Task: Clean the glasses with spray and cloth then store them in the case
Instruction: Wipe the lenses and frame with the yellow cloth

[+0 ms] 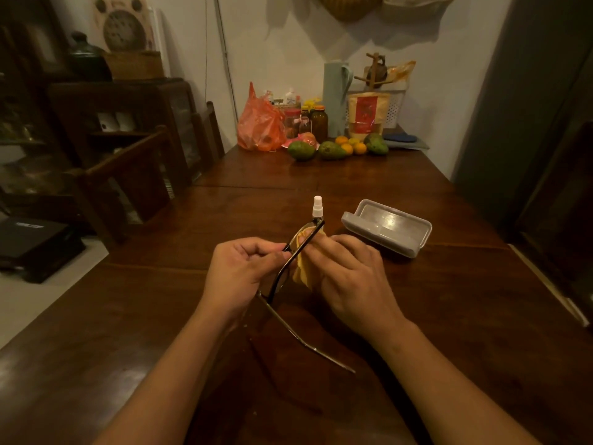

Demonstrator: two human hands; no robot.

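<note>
Dark-framed glasses (296, 252) are held up over the wooden table (160, 332), with one temple arm pointing back toward me. My left hand (244, 268) grips the frame near its middle. My right hand (349, 277) pinches a yellow cloth (303, 269) against the far lens. Just behind the glasses stands a small spray bottle (317, 207) with a white nozzle; its lower part is hidden by the frame. An open grey glasses case (386, 228) lies to the right of the bottle.
At the table's far end are an orange plastic bag (260, 123), jars and bottles (317, 122), green and orange fruit (333, 149) and a white basket (394, 107). A wooden chair (128, 175) and a dark cabinet stand to the left.
</note>
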